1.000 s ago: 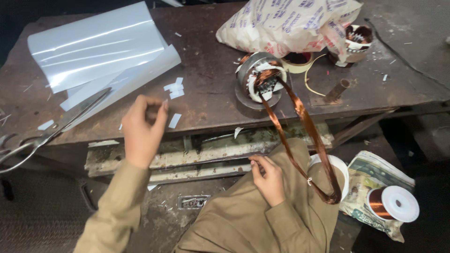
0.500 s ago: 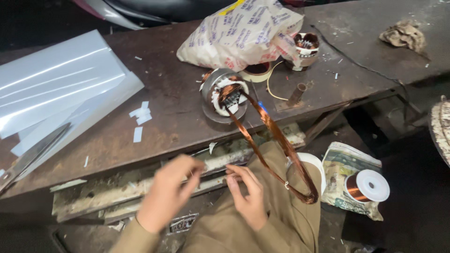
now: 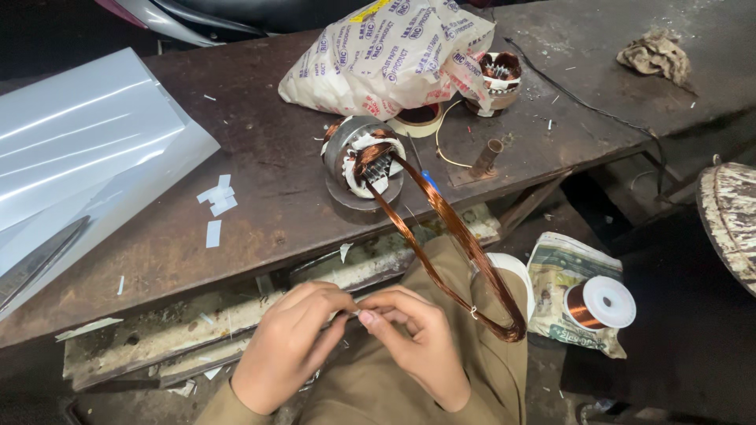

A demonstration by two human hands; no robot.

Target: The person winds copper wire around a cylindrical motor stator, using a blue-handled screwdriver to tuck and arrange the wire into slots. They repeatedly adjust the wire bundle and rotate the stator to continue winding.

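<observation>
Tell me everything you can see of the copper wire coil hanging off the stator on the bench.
The copper wire coil is a long, narrow loop of many glossy reddish-brown strands bundled together. One end sits in the slots of the round metal stator on the workbench; the rest slopes down past the bench edge and curves back near the person's lap. A small pale tie binds it near the lower bend. Neither hand touches it.

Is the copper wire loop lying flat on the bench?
No: the copper wire loop hangs from the motor stator over the bench edge onto the person's lap.
</observation>
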